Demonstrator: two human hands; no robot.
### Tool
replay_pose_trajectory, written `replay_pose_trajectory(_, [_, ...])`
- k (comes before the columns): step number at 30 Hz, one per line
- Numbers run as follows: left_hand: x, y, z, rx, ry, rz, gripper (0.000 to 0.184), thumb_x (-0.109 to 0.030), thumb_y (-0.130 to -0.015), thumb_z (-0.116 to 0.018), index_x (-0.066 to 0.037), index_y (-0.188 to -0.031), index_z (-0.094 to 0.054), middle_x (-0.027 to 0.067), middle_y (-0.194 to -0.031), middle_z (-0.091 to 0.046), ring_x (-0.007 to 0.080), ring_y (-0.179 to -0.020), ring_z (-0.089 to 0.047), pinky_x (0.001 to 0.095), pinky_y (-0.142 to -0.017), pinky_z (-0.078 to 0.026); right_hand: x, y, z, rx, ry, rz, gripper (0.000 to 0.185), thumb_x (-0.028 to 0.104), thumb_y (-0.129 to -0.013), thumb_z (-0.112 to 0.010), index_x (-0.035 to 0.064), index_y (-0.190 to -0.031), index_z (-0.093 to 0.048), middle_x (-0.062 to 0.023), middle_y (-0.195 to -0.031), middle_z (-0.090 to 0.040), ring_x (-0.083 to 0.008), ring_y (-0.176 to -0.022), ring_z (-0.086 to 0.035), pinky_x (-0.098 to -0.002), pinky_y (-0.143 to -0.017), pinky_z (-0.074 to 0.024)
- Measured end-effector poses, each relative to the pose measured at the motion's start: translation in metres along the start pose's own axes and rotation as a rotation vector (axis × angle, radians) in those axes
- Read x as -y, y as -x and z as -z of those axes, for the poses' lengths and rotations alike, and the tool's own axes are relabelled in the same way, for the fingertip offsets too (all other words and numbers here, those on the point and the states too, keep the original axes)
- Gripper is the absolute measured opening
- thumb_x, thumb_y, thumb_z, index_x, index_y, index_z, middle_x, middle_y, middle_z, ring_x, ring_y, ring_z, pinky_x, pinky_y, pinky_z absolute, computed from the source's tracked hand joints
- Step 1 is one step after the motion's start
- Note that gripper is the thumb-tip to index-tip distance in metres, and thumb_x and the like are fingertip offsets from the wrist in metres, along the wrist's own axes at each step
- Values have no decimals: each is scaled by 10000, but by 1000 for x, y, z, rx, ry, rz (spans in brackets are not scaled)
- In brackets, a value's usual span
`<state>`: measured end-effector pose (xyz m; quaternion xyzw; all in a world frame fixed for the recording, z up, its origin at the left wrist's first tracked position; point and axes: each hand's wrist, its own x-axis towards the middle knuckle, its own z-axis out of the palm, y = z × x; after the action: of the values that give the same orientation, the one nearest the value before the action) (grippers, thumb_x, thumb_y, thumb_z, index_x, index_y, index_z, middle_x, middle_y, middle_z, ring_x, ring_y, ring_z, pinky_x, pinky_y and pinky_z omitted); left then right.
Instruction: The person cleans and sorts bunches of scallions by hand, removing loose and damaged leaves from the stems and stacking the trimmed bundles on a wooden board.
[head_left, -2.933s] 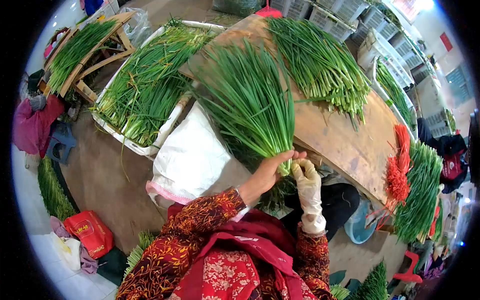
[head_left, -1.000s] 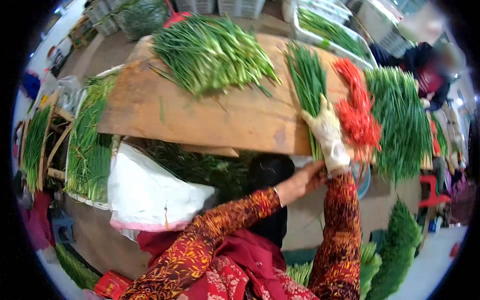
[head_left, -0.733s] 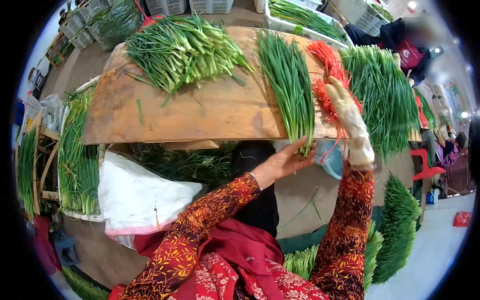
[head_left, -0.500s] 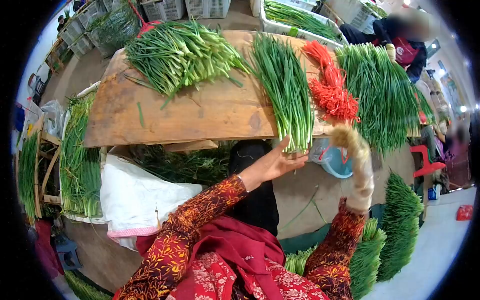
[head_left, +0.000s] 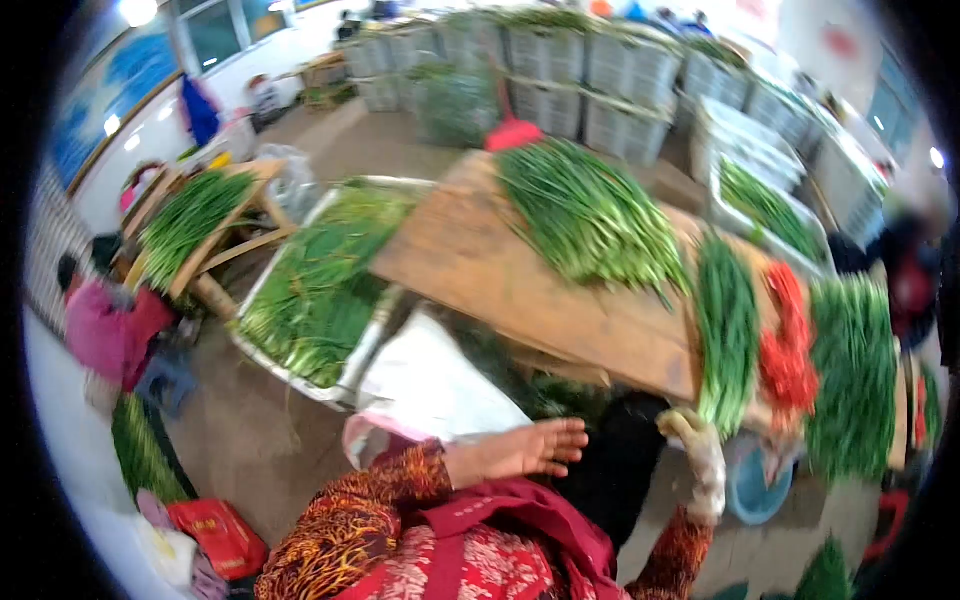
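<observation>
My bare left hand (head_left: pixel 520 450) is in front of my lap with its fingers stretched out, and it holds nothing. My right hand (head_left: pixel 697 450), in a pale glove, is beside the board's near edge with its fingers bent; whether anything is in it is blurred. Just above it lies a bundle of green stalks (head_left: pixel 727 335) on the wooden board (head_left: pixel 560 315), cut ends toward me. Right of that bundle are red ties (head_left: pixel 787 345). A larger heap of green stalks (head_left: pixel 590 220) covers the board's far part.
A white tray of loose greens (head_left: pixel 325 290) stands left of the board, with a white sack (head_left: pixel 430 375) nearer me. More stalks (head_left: pixel 852 375) hang at the right, above a blue basin (head_left: pixel 757 485). People sit at the far left (head_left: pixel 118 325) and far right (head_left: pixel 905 260). Crates (head_left: pixel 625 85) line the back.
The view has swung left. My left hand has come away from the bundle, which stays on the board. My right hand has moved to the bundle's cut ends.
</observation>
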<state>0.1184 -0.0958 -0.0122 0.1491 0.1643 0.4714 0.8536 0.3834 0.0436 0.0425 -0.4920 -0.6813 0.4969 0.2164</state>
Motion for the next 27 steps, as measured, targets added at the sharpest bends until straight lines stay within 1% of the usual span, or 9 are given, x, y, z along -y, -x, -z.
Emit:
replay_pose_trajectory(1, [4, 18, 2, -36, 16, -36, 431, -261, -911, -438, -63, -1284, -349, 81, -1199, -488, 199, -1041, -512, 353, -868, -450, 6, 7, 1, 26, 155, 172, 237, 206, -810, -524, -1, -855, -630, -70, -783, -622, -121, -735, -586, -235, -696, -447])
replay_pose_trajectory(6, [3, 70, -2, -203, 4, -92, 408, -274, -910, -448, -36, -1233, -374, 82, -1139, -501, 177, -987, -528, 319, -845, -461, 85, 12, -44, 194, -160, 16, 224, 165, -830, -523, -30, -876, -624, -85, -840, -627, -138, -766, -599, -239, -737, -464])
replay_pose_trajectory(13, [-59, 39, 7, -271, -208, -482, 302, -202, -898, -472, -67, -1166, -441, 57, -1082, -539, 152, -969, -534, 312, -762, -475, 146, -100, -131, 55, 386, 671, 257, 158, -813, -557, 46, -1041, -594, -152, -988, -611, -217, -917, -588, -296, -804, -447])
replay_pose_trajectory(15, [-78, 26, 12, -291, -178, -536, 292, -200, -897, -473, -69, -1157, -449, 51, -1081, -539, 150, -964, -535, 312, -764, -472, 143, -152, -153, -51, 639, 771, 283, 251, -804, -557, 40, -993, -558, -141, -866, -614, -261, -781, -613, -345, -670, -481])
replay_pose_trajectory(16, [-85, 20, 14, -315, -152, -593, 282, -198, -896, -474, -71, -1147, -457, 45, -1079, -539, 147, -958, -535, 312, -766, -469, 138, -178, -161, -43, 644, 765, 283, 251, -804, -557, 40, -993, -558, -141, -866, -614, -261, -781, -613, -345, -670, -481])
replay_pose_trajectory(18, [-97, 14, 19, -340, -124, -614, 269, -202, -891, -480, -80, -1130, -465, 37, -1073, -539, 143, -937, -535, 314, -762, -465, 133, -216, -175, -156, 1271, 511, 304, 289, -774, -595, 45, -948, -547, -114, -793, -601, -230, -693, -615, -338, -584, -490])
replay_pose_trajectory(20, [-105, 10, 27, -381, -136, -662, 260, -208, -885, -489, -84, -1113, -470, 34, -1068, -539, 139, -925, -533, 311, -754, -463, 126, -231, -184, -334, 1356, 553, 299, 299, -748, -622, 50, -895, -546, -78, -730, -593, -197, -632, -611, -322, -521, -484])
replay_pose_trajectory(24, [-106, 12, 46, -476, -80, -675, 258, -203, -877, -497, -83, -1104, -474, 34, -1064, -543, 142, -915, -532, 305, -750, -463, 109, -251, -193, -430, 1327, 602, 232, 287, -739, -618, 63, -780, -577, -87, -647, -572, -195, -604, -610, -327, -506, -482])
replay_pose_trajectory(27, [-103, 27, 59, -536, -111, -685, 261, -190, -878, -495, -70, -1110, -478, 44, -1063, -547, 147, -919, -538, 300, -745, -470, 132, -210, -193, -140, 1058, 483, 218, 257, -766, -595, 60, -860, -611, -113, -728, -613, -236, -708, -618, -330, -616, -484])
